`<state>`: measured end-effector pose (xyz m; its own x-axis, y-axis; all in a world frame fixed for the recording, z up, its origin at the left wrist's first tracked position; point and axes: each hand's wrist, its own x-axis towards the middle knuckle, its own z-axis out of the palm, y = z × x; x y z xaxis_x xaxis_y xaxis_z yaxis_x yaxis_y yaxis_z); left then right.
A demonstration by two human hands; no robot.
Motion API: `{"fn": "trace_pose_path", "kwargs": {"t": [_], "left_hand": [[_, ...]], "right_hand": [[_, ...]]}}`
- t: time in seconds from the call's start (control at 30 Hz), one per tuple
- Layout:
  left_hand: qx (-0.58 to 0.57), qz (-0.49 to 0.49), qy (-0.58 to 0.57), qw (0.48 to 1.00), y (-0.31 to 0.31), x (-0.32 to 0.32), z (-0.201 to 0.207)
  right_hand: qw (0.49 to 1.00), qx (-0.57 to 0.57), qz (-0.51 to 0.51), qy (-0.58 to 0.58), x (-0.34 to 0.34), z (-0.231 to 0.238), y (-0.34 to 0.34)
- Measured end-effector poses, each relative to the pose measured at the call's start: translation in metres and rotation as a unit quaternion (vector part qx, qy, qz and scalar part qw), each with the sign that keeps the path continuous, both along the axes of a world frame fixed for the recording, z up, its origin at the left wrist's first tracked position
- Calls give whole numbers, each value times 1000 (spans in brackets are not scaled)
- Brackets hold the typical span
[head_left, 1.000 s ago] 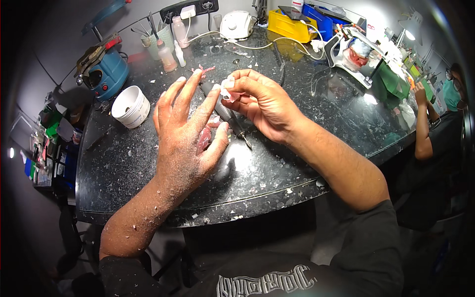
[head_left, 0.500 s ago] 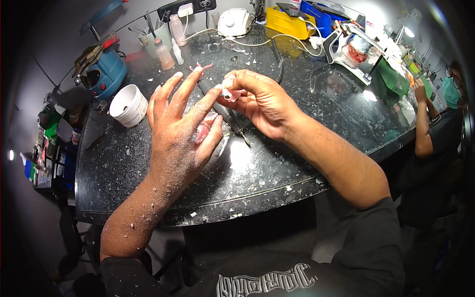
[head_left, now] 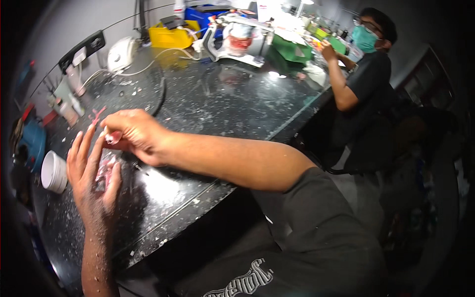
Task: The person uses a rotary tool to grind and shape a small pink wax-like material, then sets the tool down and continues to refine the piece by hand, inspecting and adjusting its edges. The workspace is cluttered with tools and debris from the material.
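My right hand (head_left: 141, 133) pinches a small pink-and-white piece, perhaps a denture part (head_left: 114, 137), between thumb and fingertips. My left hand (head_left: 91, 173), coated in pale dust, has its fingers stretched out and apart; its index fingertip is close to or touching that piece. Through the gap between left thumb and index a pinkish, shiny shape (head_left: 105, 172) shows; whether the hand holds it or it lies beneath, I cannot tell. Just beyond the left fingertips is a thin branched pink scrap (head_left: 96, 116). The handpiece is mostly hidden behind my hands.
Left of my left hand is a white tub (head_left: 53, 172), with a blue machine (head_left: 32, 143) beyond. Bottles (head_left: 67, 111), a white control box (head_left: 121, 54), a yellow bin (head_left: 170, 37) and a white frame-like device (head_left: 237, 42) line the back. A masked person (head_left: 368, 74) sits right.
The view has swung right, so the bench and both hands appear further left and the other person shows more fully. My right hand keeps its pinch on the pink-and-white piece.
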<state>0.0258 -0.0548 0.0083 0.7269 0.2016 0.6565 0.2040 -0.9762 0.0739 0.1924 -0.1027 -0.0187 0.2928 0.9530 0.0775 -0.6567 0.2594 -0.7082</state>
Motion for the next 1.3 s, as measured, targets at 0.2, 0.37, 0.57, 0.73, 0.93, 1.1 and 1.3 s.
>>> {"fn": "trace_pose_path", "kwargs": {"t": [0.2, 0.37, 0.57, 0.73, 0.93, 1.1, 1.3], "left_hand": [[-43, 3, -4, 999, -6, 3, 0], [-58, 7, -1, 998, -9, 2, 0], [-70, 0, -4, 998, -8, 1, 0], [-77, 5, 8, 997, -7, 0, -1], [-88, 4, 6, 996, -7, 1, -2], [-98, -5, 1, 995, -6, 2, -2], [-106, 0, 6, 994, -8, 2, 0]], "right_hand": [[1000, -14, -8, -16, 4, 3, -4], [1000, -6, 0, -17, 3, 2, -4], [1000, -13, -4, -22, 2, 3, -4], [1000, -7, -3, -19, 2, 2, -4], [1000, -6, 2, -16, 2, 4, -6], [1000, -4, 5, -20, 3, 3, -5], [1000, 1, 7, -18, 3, 2, -5]]}}
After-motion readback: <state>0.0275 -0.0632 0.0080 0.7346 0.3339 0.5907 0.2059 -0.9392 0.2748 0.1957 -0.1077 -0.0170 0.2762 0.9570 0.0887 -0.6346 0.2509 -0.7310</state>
